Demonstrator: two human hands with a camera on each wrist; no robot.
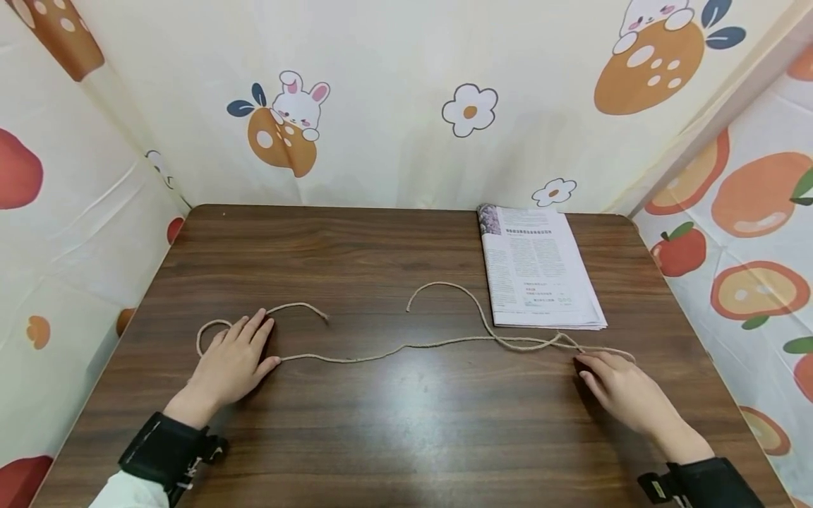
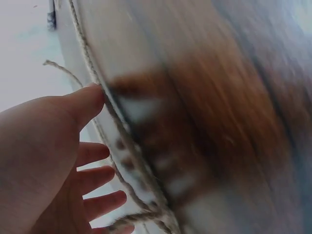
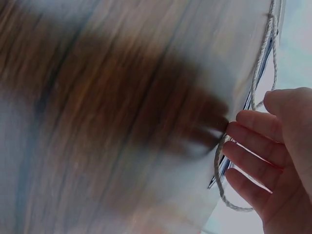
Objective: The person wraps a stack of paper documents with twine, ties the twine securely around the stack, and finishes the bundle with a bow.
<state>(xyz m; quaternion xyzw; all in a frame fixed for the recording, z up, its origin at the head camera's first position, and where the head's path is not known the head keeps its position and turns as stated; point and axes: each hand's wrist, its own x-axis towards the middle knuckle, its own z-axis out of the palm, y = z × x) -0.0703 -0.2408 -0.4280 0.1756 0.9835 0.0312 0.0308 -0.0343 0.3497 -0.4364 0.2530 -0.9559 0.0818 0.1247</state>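
Note:
A thin beige rope [image 1: 356, 360] lies across the brown wooden table, running between both hands. Spread and fairly straight, the fingers of my left hand [image 1: 231, 363] rest over its left part, where the rope bends back and a loose end points right. In the left wrist view the thumb [image 2: 92, 100] touches the cord. My right hand [image 1: 629, 395] touches the rope's right part with relaxed fingers; the rope crosses itself just beside it, and another end curves up toward the table's middle. The right wrist view shows a bend of rope [image 3: 218, 170] by the fingertips.
A printed paper booklet [image 1: 540, 268] lies at the back right of the table [image 1: 406, 437], just behind the crossing strands. Curtains with fruit and rabbit prints [image 1: 381, 106] hang behind and along both sides. Each wrist wears a black band [image 1: 166, 451].

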